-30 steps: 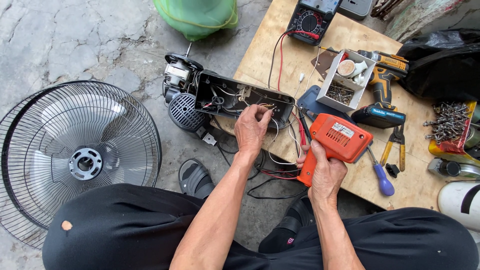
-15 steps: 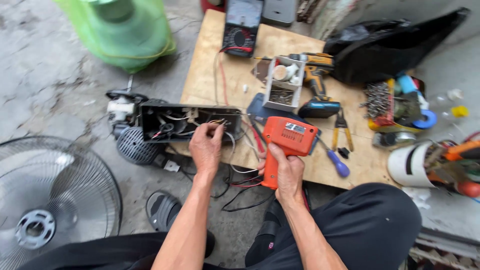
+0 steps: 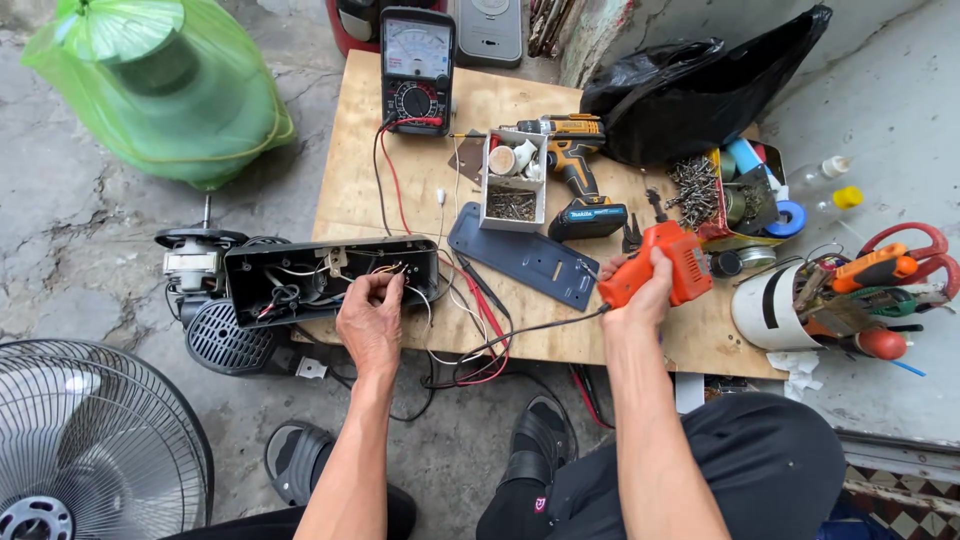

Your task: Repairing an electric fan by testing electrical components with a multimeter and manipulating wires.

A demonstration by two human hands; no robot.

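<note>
1. The left hand (image 3: 368,322) rests at the open black fan housing (image 3: 330,278), its fingers curled and pinching the thin wires (image 3: 385,270) at the housing's upper edge.
2. The housing lies on its side at the left edge of the plywood surface (image 3: 400,200), with the fan motor (image 3: 195,265) sticking out to its left over the concrete floor.
3. The right hand (image 3: 640,295) is closed around the grip of an orange soldering gun (image 3: 665,262), holding it just above the right part of the surface; its black cord trails back toward the housing.
4. A dark blue cover plate (image 3: 525,255) lies flat between the two hands.
5. Behind it stand a small white box of screws (image 3: 514,180) and a yellow-and-black cordless drill (image 3: 575,175); an analogue multimeter (image 3: 417,70) sits at the far edge, its red and black leads running down to the housing.
6. A wire fan guard (image 3: 80,440) lies on the floor at lower left, and a green plastic bag (image 3: 160,90) sits at upper left.
</note>
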